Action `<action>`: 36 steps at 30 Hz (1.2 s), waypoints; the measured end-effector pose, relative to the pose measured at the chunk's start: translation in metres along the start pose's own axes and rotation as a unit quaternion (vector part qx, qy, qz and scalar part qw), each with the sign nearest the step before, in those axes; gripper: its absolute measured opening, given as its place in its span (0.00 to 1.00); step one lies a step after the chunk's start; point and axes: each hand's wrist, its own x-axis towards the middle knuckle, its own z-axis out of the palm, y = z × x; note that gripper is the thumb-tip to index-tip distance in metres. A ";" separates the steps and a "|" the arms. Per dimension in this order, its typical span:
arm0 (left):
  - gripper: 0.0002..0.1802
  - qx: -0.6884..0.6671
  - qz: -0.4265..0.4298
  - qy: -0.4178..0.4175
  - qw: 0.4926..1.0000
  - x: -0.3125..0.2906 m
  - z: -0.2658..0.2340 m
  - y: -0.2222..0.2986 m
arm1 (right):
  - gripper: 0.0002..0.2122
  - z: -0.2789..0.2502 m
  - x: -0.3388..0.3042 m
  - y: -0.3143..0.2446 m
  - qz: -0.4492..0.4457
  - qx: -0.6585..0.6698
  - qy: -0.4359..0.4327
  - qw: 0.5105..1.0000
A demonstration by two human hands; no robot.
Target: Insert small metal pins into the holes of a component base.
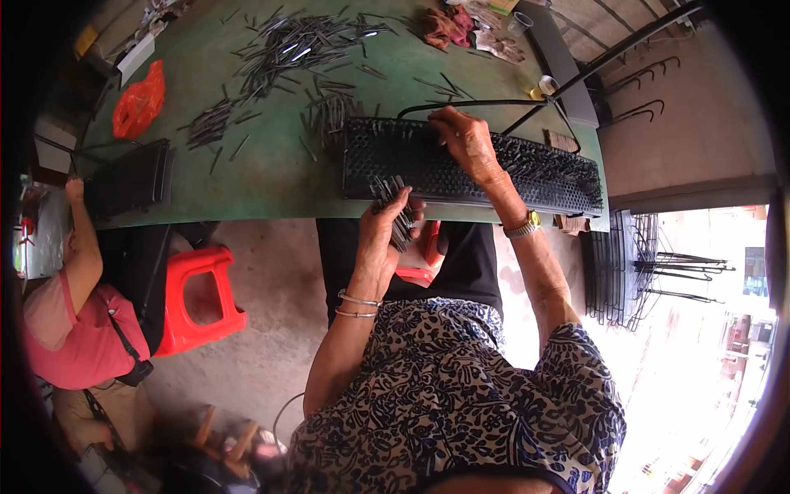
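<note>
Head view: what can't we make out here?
All in the head view:
Right hand: whether it pinches anything; its own curled fingers block the view.
Dark strips in the left hand: their count; they overlap, and the hand covers part.
Watch: dial too small to read.
Brown objects, lower left: blurred.
Background at far right: washed out by glare.

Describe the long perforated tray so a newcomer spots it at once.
On the green table, go to the near edge, right of centre. A long black tray sits there, its face full of holes. Unlike the dark rack at far left, it has the right hand over it.
</note>
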 end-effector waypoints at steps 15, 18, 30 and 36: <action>0.12 0.046 -0.001 0.025 0.999 0.000 0.008 -0.004 | 0.07 0.023 -0.008 0.000 -0.093 -0.244 0.047 0.964; 0.08 0.046 -0.002 0.013 0.999 0.001 0.013 -0.009 | 0.09 0.020 -0.017 0.001 -0.064 -0.270 0.091 0.956; 0.09 0.151 0.030 0.021 0.988 -0.015 0.028 -0.026 | 0.09 -0.028 -0.089 -0.037 0.153 0.377 -0.169 0.898; 0.10 0.164 0.013 0.028 0.986 -0.019 0.033 -0.033 | 0.05 -0.036 -0.091 -0.032 0.186 0.414 -0.214 0.865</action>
